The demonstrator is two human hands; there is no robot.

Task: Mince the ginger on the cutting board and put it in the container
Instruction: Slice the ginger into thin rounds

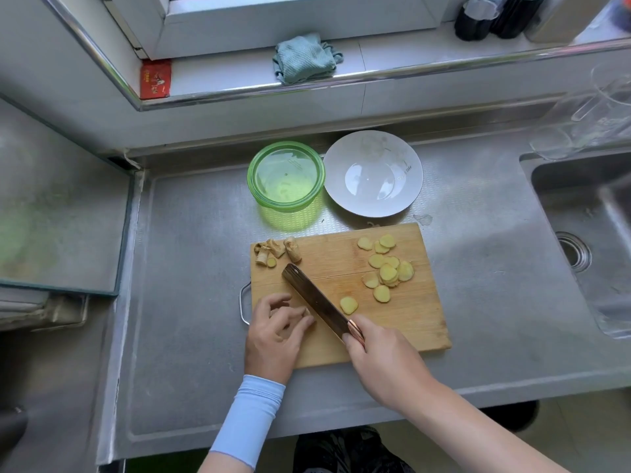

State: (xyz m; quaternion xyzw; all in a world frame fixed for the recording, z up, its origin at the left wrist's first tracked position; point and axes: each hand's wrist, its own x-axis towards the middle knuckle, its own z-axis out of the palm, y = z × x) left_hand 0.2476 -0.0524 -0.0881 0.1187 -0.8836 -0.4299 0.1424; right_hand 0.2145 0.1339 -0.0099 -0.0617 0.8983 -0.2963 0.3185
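While the blade sits on the board, right hand [382, 356]: wrapped round the knife's handle, close up by the copper-coloured collar.
Knife [314, 298]: long, dark blade, angled away to the upper left, edge down on the wood.
Left hand [276, 332]: pale blue sleeve at the wrist, fingers curled down on a small ginger stub [309, 313] pressed against the blade's left side; the stub is mostly hidden under the fingertips.
Ginger slices [389, 271]: thin, pale yellow rounds with tan rims, loosely heaped on the board's right half, some overlapping; one lone slice [348, 305] lies just right of the blade. None is minced.
Trimmings [278, 250]: brown, knobbly ends at the far left corner.
Cutting board [341, 264]: rectangular bamboo, metal loop on its left edge.
Container [286, 175]: round, clear green, just beyond the board, holding no ginger.
Plate [372, 174]: round, white, touching the container's right side.
Counter [191, 268]: dull steel.
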